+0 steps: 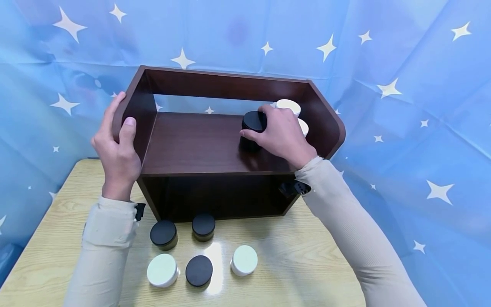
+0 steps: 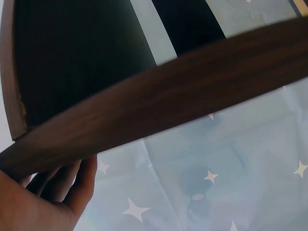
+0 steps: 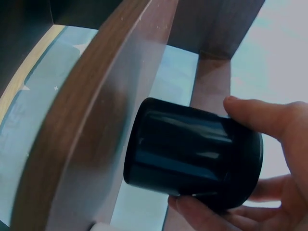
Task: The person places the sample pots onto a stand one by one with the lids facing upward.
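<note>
My right hand (image 1: 284, 136) grips a black lidded jar (image 1: 255, 121) over the upper level of a dark brown two-level shelf unit (image 1: 192, 145). In the right wrist view the thumb and fingers lie on opposite sides of the jar (image 3: 187, 149), its base close to the shelf board (image 3: 106, 125). Just beyond that hand stand two white jars (image 1: 288, 105) at the shelf's right end, partly hidden by it. My left hand (image 1: 119, 157) holds the left side panel (image 1: 134, 106), thumb on the front and fingers along the outside.
On the wooden table (image 1: 307, 256) before the shelf stand black jars (image 1: 164, 233), (image 1: 203, 226), (image 1: 199, 270) and white jars (image 1: 162, 270), (image 1: 244, 260). The lower compartment (image 1: 222, 194) opens toward me. A blue curtain (image 1: 402, 128) with white stars hangs behind and at both sides.
</note>
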Action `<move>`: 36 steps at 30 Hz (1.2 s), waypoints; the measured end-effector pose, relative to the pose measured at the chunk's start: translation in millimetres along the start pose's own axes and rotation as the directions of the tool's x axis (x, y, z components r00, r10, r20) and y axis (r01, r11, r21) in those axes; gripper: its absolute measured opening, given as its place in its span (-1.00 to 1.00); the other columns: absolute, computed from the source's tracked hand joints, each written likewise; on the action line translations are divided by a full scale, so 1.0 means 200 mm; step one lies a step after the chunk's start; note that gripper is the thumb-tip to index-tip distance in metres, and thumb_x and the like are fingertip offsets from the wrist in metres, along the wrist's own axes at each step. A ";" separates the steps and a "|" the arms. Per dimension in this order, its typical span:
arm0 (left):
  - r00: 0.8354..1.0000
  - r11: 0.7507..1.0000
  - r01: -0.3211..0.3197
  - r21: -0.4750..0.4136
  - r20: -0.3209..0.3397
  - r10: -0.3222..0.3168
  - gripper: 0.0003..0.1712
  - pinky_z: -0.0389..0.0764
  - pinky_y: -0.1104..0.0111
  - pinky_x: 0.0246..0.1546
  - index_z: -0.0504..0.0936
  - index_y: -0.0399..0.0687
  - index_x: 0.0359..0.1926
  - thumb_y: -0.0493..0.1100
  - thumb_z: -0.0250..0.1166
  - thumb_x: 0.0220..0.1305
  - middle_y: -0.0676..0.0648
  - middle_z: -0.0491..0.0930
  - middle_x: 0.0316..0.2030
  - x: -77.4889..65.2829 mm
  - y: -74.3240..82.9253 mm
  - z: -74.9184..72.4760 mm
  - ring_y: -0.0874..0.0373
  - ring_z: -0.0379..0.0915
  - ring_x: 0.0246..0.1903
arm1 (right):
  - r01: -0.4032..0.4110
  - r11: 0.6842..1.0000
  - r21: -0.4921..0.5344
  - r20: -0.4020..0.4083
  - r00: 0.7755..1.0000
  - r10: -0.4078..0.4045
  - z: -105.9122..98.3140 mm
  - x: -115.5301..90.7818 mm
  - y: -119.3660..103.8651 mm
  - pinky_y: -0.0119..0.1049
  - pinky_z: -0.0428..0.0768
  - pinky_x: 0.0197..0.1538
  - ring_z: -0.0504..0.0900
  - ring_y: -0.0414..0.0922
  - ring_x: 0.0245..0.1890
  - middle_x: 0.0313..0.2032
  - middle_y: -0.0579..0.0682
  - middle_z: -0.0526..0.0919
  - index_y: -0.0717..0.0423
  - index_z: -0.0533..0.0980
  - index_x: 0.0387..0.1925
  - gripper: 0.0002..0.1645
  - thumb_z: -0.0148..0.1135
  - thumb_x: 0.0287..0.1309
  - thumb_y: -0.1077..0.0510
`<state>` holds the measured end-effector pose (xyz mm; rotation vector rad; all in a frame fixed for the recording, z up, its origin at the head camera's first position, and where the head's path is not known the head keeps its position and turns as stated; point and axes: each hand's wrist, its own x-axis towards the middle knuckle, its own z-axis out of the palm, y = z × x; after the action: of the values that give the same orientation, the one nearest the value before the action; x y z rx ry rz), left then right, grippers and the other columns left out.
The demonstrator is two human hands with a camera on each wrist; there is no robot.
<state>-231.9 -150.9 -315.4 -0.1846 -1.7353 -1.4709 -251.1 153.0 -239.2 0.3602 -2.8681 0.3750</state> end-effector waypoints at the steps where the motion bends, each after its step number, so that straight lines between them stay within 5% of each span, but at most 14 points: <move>1: 1.000 1.000 0.005 -0.002 -0.004 -0.005 -0.43 0.43 0.49 0.28 0.58 0.26 0.28 0.11 0.11 0.24 0.01 0.57 0.29 0.00 0.00 0.00 0.22 0.40 0.37 | -0.004 1.000 -0.007 -0.003 1.000 0.004 0.00 0.01 -0.01 -0.14 0.47 -0.27 0.51 0.05 -0.26 -0.20 0.13 0.66 0.20 0.51 0.15 -0.24 0.36 0.13 -0.27; 10: 1.000 1.000 0.015 -0.006 -0.019 -0.015 -0.40 0.44 0.48 0.28 0.59 0.17 0.28 0.11 0.12 0.23 -0.01 0.58 0.28 0.00 0.00 0.01 0.23 0.43 0.34 | -0.034 0.998 -0.046 -0.012 0.999 0.033 0.02 0.07 -0.03 -0.09 0.53 -0.22 0.55 0.09 -0.27 -0.26 0.16 0.64 0.26 0.50 -0.10 -0.36 0.34 0.15 -0.24; 31: 1.000 1.000 -0.002 -0.009 -0.021 0.002 -0.42 0.40 0.46 0.32 0.59 0.24 0.27 0.11 0.12 0.23 -0.02 0.58 0.29 0.00 0.00 0.01 0.23 0.40 0.37 | -0.101 0.991 -0.085 0.034 0.994 0.104 0.03 0.20 -0.05 -0.03 0.61 -0.02 0.61 0.13 -0.10 -0.11 0.23 0.67 0.28 0.50 -0.02 -0.34 0.31 0.19 -0.23; 36: 1.000 1.000 -0.010 -0.005 -0.015 0.010 -0.42 0.41 0.49 0.29 0.58 0.21 0.28 0.09 0.12 0.24 -0.03 0.57 0.29 0.00 0.00 0.01 0.21 0.41 0.36 | -0.119 0.988 -0.097 0.055 0.991 0.124 0.04 0.22 -0.04 -0.06 0.63 -0.10 0.61 0.10 -0.18 -0.20 0.20 0.67 0.29 0.54 -0.08 -0.37 0.28 0.22 -0.23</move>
<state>-232.2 -149.8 -315.1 -0.1844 -1.7165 -1.4659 -291.3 133.3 -233.4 0.1835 -2.9635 0.2527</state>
